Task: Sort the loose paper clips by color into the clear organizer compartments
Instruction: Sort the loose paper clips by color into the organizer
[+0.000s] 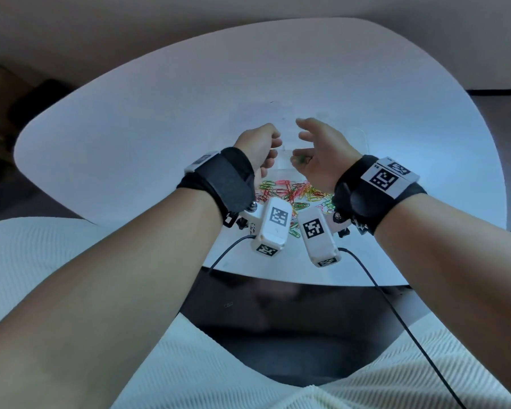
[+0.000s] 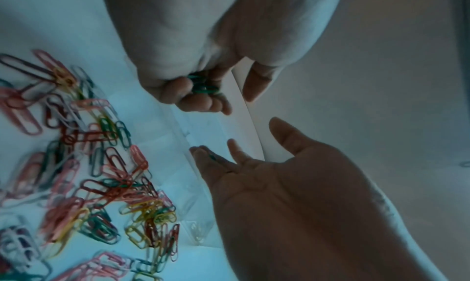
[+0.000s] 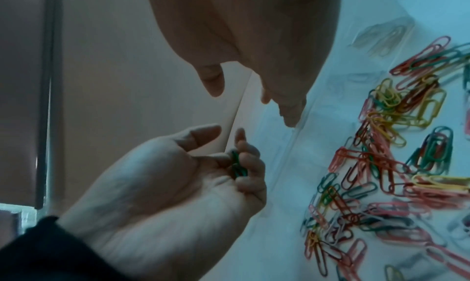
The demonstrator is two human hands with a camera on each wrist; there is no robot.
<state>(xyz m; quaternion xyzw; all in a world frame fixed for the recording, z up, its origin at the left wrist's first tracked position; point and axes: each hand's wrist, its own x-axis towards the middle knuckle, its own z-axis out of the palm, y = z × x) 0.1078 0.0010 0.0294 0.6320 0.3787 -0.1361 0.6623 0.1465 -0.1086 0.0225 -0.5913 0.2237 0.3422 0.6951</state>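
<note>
A heap of mixed colored paper clips point(image 1: 292, 191) point(image 2: 101, 164) point(image 3: 394, 164) lies on the white table, on the near side of the clear organizer point(image 1: 357, 140) point(image 2: 188, 136) point(image 3: 295, 136). Over the organizer, my right hand point(image 1: 301, 140) point(image 2: 226, 96) point(image 3: 229, 136) curls its fingers round a small bunch of green clips point(image 1: 302, 160) point(image 2: 203, 86) point(image 3: 237, 166). My left hand point(image 1: 273, 149) point(image 2: 236, 144) point(image 3: 254, 96) hovers just opposite, palm toward the right hand and thumb spread apart. A green sliver shows at its fingertips in the left wrist view.
The white table point(image 1: 160, 128) spreads wide to the left, right and far side of the organizer. One organizer compartment holds pale clips point(image 2: 195, 231) point(image 3: 381, 38). Two black cables point(image 1: 396, 314) run from the wrist cameras off the near table edge toward my lap.
</note>
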